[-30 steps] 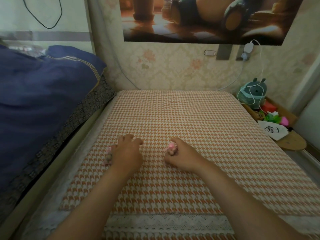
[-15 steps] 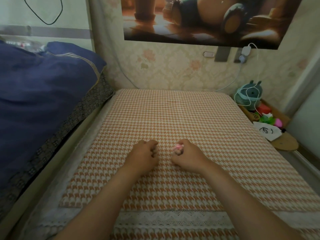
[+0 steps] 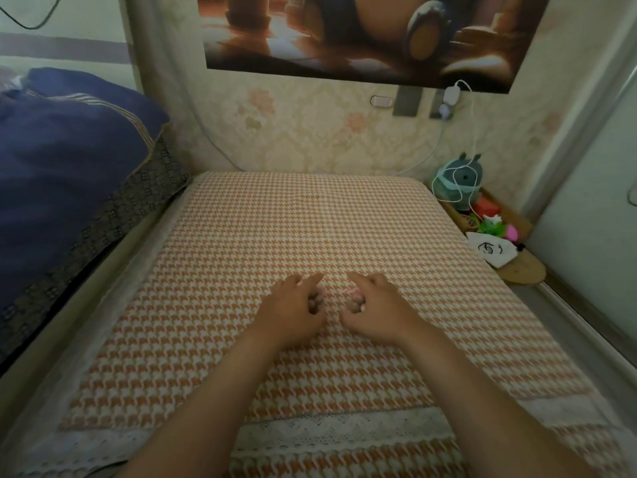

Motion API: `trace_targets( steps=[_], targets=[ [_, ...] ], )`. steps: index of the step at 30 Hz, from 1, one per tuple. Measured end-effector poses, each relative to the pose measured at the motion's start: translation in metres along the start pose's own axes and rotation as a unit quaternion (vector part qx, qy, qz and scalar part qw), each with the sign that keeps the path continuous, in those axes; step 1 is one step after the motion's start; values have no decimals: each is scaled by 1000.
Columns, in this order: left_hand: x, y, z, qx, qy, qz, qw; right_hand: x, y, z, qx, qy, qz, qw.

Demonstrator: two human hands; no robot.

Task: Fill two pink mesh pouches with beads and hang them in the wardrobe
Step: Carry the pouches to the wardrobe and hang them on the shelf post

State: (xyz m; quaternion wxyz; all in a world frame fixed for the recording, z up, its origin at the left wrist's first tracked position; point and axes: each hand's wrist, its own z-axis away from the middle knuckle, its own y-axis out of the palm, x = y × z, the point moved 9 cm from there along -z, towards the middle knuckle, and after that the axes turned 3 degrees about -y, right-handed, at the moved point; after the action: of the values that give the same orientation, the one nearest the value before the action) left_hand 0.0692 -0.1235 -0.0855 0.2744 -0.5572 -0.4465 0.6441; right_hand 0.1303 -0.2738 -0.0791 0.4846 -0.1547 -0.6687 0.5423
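Left hand has slid in from the left over the last second and now sits just beside the right hand at frame centre, on the houndstooth mat; camera also tipped down a bit. Left hand: fingers curled loosely round a small beaded lump, thumb and forefinger spread apart above it, so cupping more than pinching. Right hand: fingers curled over a second pink pouch, forefinger extended; can't tell if the grip is tight. Both pouches lie on the mat between the hands, near each other, not touching. Judged: both look filled, hands gathering them, so hanging in the wardrobe is next; no wardrobe in view. Axis: each pouch shows as a short blob running near-to-far; mouth or string end hidden, can't tell which way they point.
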Motion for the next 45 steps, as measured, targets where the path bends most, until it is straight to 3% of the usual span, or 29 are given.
trace_targets(
  steps=[4,12,20,26,31,34,38,45],
  targets=[
    [7,4,-1,35,36,13,999,-2,7,3,-4,-42,19,999],
    [7,3,-27,-7,65,64,996,-18,-13,-25,-59,-99,20,993],
    [-24,17,-125,19,85,74,993,-64,-40,-112,-66,-87,14,994],
    [-69,-3,-167,56,51,92,993,-73,-93,-129,-62,-40,-27,997],
    [-170,-47,-167,108,37,157,981,-96,-192,-85,-29,16,-44,998],
    [-265,-75,-172,147,50,219,963,-121,-277,-40,-40,53,-59,996],
    [-413,-104,-173,208,81,220,949,-162,-403,34,-61,118,-82,988],
    [-692,-135,-131,268,183,207,923,-241,-617,204,-199,250,-107,942]
  ],
)
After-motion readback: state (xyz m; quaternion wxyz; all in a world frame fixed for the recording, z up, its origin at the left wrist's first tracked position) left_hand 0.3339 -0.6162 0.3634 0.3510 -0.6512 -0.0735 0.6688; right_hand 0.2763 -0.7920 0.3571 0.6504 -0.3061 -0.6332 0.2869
